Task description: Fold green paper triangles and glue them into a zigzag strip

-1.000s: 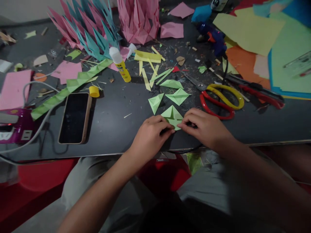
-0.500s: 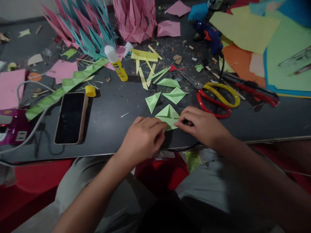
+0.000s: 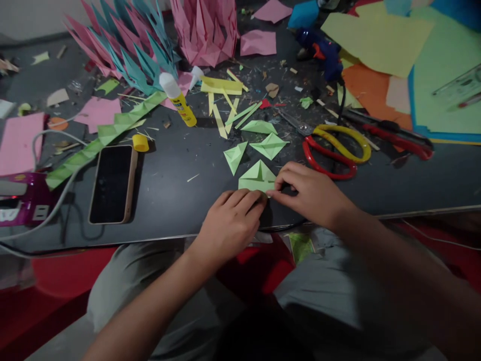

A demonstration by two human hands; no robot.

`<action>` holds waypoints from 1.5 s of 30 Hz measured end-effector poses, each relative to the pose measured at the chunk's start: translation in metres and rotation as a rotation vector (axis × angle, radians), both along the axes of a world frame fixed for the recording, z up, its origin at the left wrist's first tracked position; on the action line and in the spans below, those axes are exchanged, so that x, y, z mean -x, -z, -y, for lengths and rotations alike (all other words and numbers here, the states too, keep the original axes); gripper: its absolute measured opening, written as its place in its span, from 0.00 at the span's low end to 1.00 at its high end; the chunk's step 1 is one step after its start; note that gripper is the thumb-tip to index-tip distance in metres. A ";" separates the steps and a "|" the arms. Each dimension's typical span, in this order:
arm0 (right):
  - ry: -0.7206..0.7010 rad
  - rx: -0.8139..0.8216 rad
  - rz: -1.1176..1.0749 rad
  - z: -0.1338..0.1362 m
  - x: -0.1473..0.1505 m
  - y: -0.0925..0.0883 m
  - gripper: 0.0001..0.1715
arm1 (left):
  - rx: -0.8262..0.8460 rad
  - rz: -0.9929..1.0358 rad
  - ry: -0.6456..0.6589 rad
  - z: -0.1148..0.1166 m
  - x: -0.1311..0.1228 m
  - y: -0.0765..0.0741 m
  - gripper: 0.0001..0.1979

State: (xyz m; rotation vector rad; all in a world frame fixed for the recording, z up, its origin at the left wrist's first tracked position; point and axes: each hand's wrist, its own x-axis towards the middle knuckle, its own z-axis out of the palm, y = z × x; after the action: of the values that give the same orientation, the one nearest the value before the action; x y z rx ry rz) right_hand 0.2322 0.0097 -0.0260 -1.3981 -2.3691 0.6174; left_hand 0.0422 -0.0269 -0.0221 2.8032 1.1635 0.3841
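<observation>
Two Hands on a Folded Green Paper

Close to the near edge of the table (image 3: 169, 190), the left hand (image 3: 231, 220) rests with its fingers close together on the lower edge of the folded green paper (image 3: 258, 181); whether they pinch it, I cannot tell. The right hand (image 3: 310, 190) has its thumb and forefinger clamped on the lower right corner. The paper lies flat, its pointed tip directed away from the person; the covered lower edge makes its long axis uncertain.

To the left lies a dark-screened phone (image 3: 112, 184). Just beyond the paper are a green triangle (image 3: 235, 158) and a creased green piece (image 3: 269, 145). Scissors (image 3: 319, 133) with smooth red and yellow handles lie to their right.

Farther, a yellow cap (image 3: 141, 143) is apart from the glue stick (image 3: 180, 103), a tube standing with its white end up. A pleated green strip (image 3: 107, 138) runs diagonally behind the phone. Farthest stands a spiky pink paper ring (image 3: 206, 40); its inside is hidden.
</observation>
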 end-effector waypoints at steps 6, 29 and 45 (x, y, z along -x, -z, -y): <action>0.020 0.040 0.000 -0.001 -0.002 0.000 0.08 | 0.024 -0.006 -0.048 0.003 -0.003 -0.002 0.14; -0.312 -0.173 0.063 -0.026 -0.001 -0.005 0.17 | 0.026 0.188 0.003 0.006 0.009 0.004 0.12; -0.378 -0.070 -0.051 -0.017 0.006 -0.014 0.21 | 0.166 0.191 -0.123 -0.022 0.029 0.003 0.11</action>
State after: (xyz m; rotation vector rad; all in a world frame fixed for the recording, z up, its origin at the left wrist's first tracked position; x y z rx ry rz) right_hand 0.2259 0.0264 -0.0117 -0.8975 -2.6052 0.6471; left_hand 0.0136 -0.0047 -0.0254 2.5003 1.2636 0.5261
